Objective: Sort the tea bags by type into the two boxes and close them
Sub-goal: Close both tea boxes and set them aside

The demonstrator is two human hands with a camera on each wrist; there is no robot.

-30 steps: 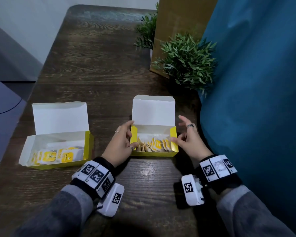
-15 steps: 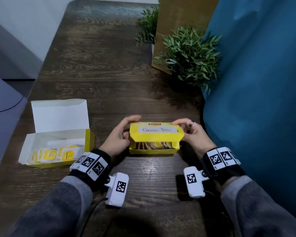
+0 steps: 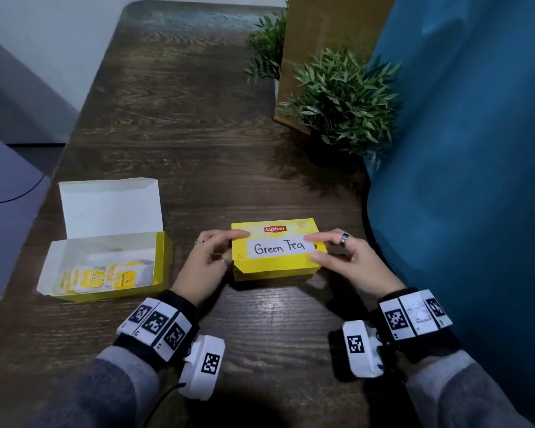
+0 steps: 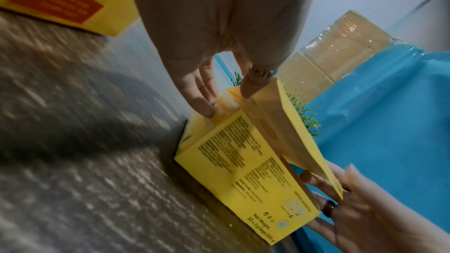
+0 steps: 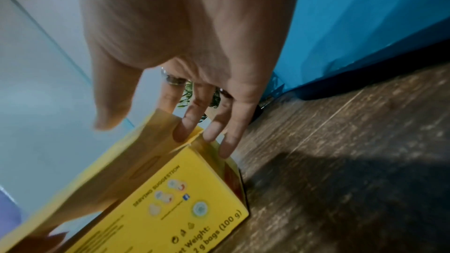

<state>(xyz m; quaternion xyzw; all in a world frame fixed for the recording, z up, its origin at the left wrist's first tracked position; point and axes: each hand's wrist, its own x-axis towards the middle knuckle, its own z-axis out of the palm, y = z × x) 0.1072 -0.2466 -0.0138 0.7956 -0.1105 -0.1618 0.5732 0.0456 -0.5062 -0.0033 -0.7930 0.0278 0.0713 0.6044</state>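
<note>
A yellow Lipton box labelled "Green Tea" [image 3: 278,248] lies at the table's centre with its lid folded down over it. In the wrist views the lid's front flap [image 4: 287,138] still stands off the front wall, leaving a gap. My left hand [image 3: 220,251] touches the box's left end, one finger straight along the lid. My right hand [image 3: 325,250] touches the right end the same way. Both hands' fingers [image 5: 187,128] are straight on the cardboard. A second yellow box [image 3: 159,257] stands open at the left with several yellow-tagged tea bags [image 3: 105,278] inside.
A dark wooden table [image 3: 198,134] carries everything. A potted plant [image 3: 343,100] and a brown cardboard panel [image 3: 322,41] stand behind the box on the right. A blue cloth [image 3: 460,180] hangs along the right side. The table's left edge runs just beyond the open box.
The Green Tea box's lid went from standing upright to folded down over the tea bags. Both hands moved from the box's sides up onto the lid.
</note>
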